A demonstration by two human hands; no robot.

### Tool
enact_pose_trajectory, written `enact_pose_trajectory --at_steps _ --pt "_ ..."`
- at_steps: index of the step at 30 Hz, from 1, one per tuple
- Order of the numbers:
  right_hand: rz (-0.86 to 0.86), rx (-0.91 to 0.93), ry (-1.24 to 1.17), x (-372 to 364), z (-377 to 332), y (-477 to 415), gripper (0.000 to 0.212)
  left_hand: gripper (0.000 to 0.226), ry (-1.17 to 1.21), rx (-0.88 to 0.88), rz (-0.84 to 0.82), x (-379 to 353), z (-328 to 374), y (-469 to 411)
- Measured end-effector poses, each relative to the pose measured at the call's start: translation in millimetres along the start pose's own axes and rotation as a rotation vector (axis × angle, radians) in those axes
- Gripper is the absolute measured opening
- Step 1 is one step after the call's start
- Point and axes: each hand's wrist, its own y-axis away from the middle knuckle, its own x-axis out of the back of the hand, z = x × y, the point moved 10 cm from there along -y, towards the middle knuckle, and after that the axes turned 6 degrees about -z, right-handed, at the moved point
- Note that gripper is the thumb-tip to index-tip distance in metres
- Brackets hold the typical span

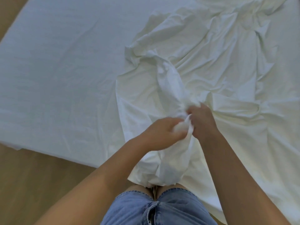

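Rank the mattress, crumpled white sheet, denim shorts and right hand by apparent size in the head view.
1. mattress and crumpled white sheet: visible areas look alike, so unranked.
2. denim shorts, though nearness to the camera enlarges them.
3. right hand.

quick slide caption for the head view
Head view: left hand and right hand grip a bunched edge of the loose white sheet lying crumpled on a covered mattress.
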Motion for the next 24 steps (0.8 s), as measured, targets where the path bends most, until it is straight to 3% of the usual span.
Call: enact_pose_trajectory --at_steps 2,3,5,9,12,14,15,17,18,20,21,22,24 --pt "0.132 -0.019 -0.331 12.2 3.7 0.9 0.019 0.068 0.143 0.000 0.051 -6.4 -7.2 5.2" --pt "0.151 -0.045 -0.387 13.5 7.2 0.6 0.019 0.088 0.225 -0.015 0.042 -20.3 -7.7 6.3" --pt "0.116 -0.052 -0.358 10.0 8.7 -0.5 0.016 0.099 0.298 -0.018 0.069 -46.8 -7.7 9.8" --pt "0.061 0.140 -0.319 28.1 -11.1 1.0 0.035 0.068 -0.102 0.169 0.215 -33.3 -50.6 2.9" --pt "-0.026 0.161 -0.108 33.6 -11.8 11.0 0.032 0.032 -0.088 0.277 0.603 43.6 -77.7 16.2" --pt "-0.162 0.161 0.155 12.4 -7.1 23.5 0.022 0.037 -0.018 0.200 0.723 73.9 -70.4 17.0" --pt "-0.261 0.155 0.262 -2.0 -3.5 30.1 0.018 0.046 0.031 0.137 0.679 78.7 -63.5 9.4" --pt "-0.488 0.127 0.363 -26.8 2.8 43.4 0.011 0.065 0.085 0.026 0.382 62.7 -43.7 -15.7" --pt "-0.564 0.105 0.351 -30.4 3.2 47.5 0.019 0.064 0.019 0.013 0.183 45.2 -36.5 -26.6" --pt "-0.573 0.047 0.222 -21.8 -1.3 48.5 0.030 0.035 -0.210 0.061 -0.168 9.5 -34.6 -34.2" --pt "-0.527 0.038 0.155 -14.4 -3.9 45.9 0.024 0.023 -0.260 0.093 -0.194 6.9 -37.2 -35.7" --pt "-0.457 0.061 0.145 -4.8 -7.2 42.4 0.015 0.019 -0.222 0.120 -0.120 14.9 -38.0 -36.7" --pt "-0.300 0.160 0.310 13.8 -12.6 33.4 0.013 0.017 0.009 0.123 0.182 50.7 -34.5 -29.4"
